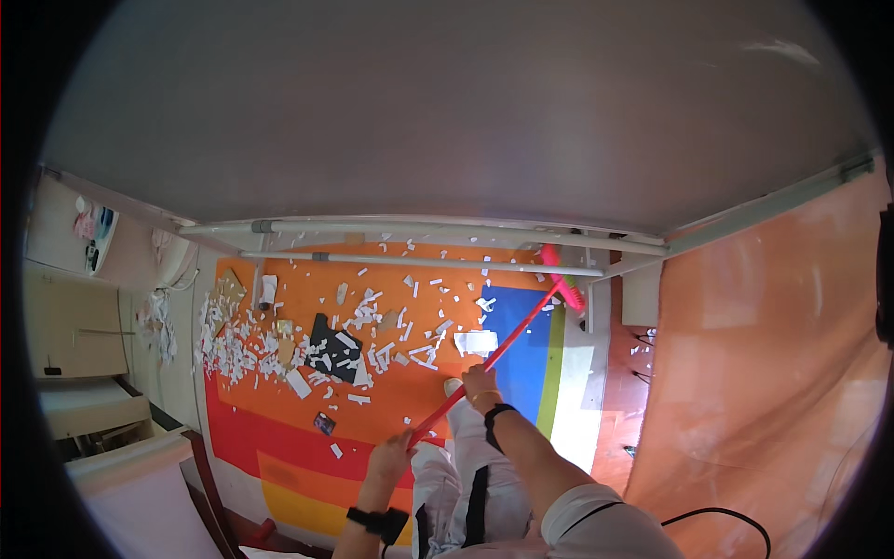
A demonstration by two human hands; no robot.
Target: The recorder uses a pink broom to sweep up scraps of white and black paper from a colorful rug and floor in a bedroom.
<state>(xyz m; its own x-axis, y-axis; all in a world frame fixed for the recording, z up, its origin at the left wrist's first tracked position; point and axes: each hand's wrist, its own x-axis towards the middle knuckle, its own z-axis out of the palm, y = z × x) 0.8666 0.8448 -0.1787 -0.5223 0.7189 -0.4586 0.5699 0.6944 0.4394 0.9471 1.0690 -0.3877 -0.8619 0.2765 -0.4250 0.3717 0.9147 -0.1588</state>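
Note:
A broom with a red handle (522,325) slants across the view in front of my legs. My left hand (390,458) is closed around the lower-left end of the handle, and my right hand (480,386) grips it farther up. The pink broom head (550,260) is at the far right of the floor, partly behind white metal rails (419,264). Paper scraps (241,353) lie thickly at the left of a multicoloured mat (391,419) and more loosely over its middle. Left of the handle rests a larger white sheet (476,342), with a dark flat piece (328,349) among the scraps.
A large grey panel (447,112) fills the upper view above the rails. Orange sheeting (740,363) hangs or spreads at the right. Pale furniture with an open drawer (98,412) stands on the left. A small dark printed item (324,423) lies on the mat.

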